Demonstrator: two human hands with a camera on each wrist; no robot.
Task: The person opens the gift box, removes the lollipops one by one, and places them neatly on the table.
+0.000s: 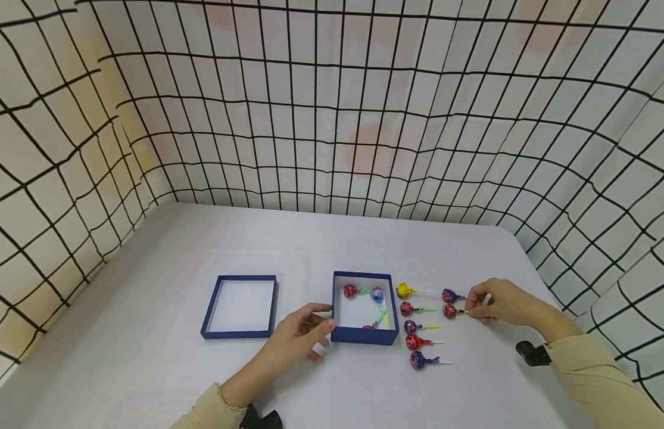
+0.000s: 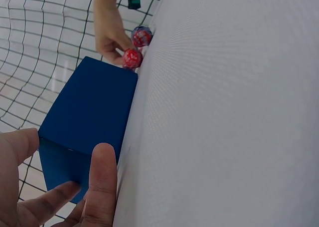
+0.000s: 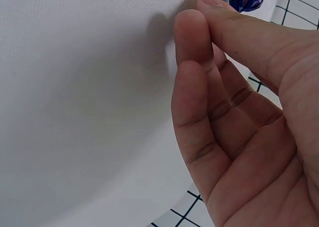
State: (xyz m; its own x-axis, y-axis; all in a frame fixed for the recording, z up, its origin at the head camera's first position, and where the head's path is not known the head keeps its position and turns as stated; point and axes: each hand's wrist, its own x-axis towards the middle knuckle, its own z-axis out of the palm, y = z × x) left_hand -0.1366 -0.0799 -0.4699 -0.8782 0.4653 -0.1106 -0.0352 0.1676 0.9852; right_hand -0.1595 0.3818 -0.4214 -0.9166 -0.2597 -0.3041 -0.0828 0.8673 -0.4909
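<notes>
White tabletop [image 1: 149,298]: right grip [image 1: 500,301] apparently pinches red lollipop [image 1: 449,311] by stick, head leftward; relaxed left grip [image 1: 299,331] touches box [image 1: 364,336].

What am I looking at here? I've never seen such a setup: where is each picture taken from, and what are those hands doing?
There is no machine at work here, just a person's two bare hands. The wide picture comes from a camera worn on the head; the other two come from cameras worn on the wrists, each watching its own hand.

On the white table stands an open, dark-blue square box with some wrapped lollipops inside. To its left lies a shallow, blue-rimmed white tray, perhaps the lid. To its right, five more lollipops form a column, with a purple-wrapped lollipop and a red-wrapped lollipop beyond.

The left hand appears to touch the box's left side; the right hand pinches the red-wrapped lollipop's stick.
</notes>
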